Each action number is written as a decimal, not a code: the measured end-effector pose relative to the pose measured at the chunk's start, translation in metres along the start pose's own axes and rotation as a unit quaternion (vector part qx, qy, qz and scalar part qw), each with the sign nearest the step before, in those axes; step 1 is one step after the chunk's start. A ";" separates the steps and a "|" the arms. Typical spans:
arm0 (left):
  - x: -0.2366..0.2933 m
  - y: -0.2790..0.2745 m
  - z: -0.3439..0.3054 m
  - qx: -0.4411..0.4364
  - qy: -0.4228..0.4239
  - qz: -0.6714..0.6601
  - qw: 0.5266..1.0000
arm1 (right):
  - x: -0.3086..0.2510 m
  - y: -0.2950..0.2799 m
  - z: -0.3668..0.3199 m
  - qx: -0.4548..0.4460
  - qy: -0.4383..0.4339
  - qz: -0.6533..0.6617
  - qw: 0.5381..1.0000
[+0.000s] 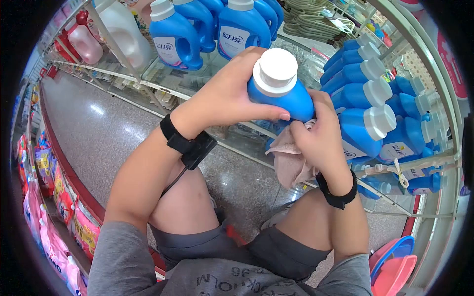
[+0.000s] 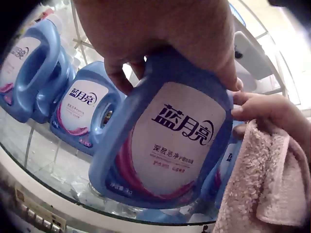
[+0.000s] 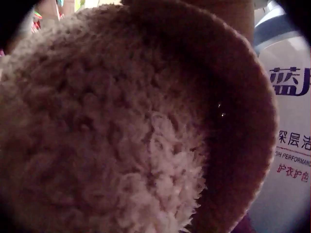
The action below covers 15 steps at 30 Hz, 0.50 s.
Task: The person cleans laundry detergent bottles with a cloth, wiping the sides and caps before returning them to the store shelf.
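Observation:
My left hand [image 1: 224, 96] grips a blue laundry detergent bottle [image 1: 291, 101] round its upper part, below the white cap [image 1: 278, 69]. In the left wrist view that bottle [image 2: 160, 121] stands slightly tilted over the glass shelf, its white label towards the camera. At the bottle's other side, my right hand [image 1: 321, 138] holds a pale pink fluffy cloth [image 1: 291, 160], with fingertips right at the bottle. The cloth [image 3: 107, 126] fills most of the right wrist view and hides the right fingers; part of the bottle's label [image 3: 289, 131] shows beside it.
More blue bottles [image 1: 368, 123] stand in rows on the shelf to the right, others [image 1: 239, 32] at the back. A white jug [image 1: 121, 34] stands further left. Hangers [image 1: 316, 19] lie stacked behind. Plastic basins [image 1: 395, 266] sit at lower right; bagged goods [image 1: 64, 207] line the left.

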<state>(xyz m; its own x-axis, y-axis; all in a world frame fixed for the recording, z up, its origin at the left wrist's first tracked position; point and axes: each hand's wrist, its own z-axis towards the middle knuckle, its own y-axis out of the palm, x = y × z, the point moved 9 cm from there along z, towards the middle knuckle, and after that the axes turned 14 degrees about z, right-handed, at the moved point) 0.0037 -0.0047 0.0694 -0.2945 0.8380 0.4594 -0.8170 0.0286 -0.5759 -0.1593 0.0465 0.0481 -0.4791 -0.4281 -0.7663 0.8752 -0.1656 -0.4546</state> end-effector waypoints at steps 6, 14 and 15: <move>-0.005 0.003 0.000 -0.002 -0.028 0.038 0.999 | -0.002 -0.005 0.000 0.033 -0.008 -0.003 0.999; -0.026 0.010 0.004 -0.005 -0.100 0.080 0.992 | -0.007 -0.017 -0.005 0.098 0.003 0.034 0.995; -0.028 0.009 0.003 -0.008 -0.099 0.079 0.992 | -0.004 -0.018 -0.007 0.111 0.021 0.071 0.991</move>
<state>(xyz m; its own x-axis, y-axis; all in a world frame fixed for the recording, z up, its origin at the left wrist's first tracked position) 0.0031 -0.0302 0.0534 -0.5115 0.7091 0.4853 -0.7456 -0.0856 -0.6609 -0.1741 0.0574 0.0560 -0.3486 -0.4236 -0.8361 0.9250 -0.2992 -0.2341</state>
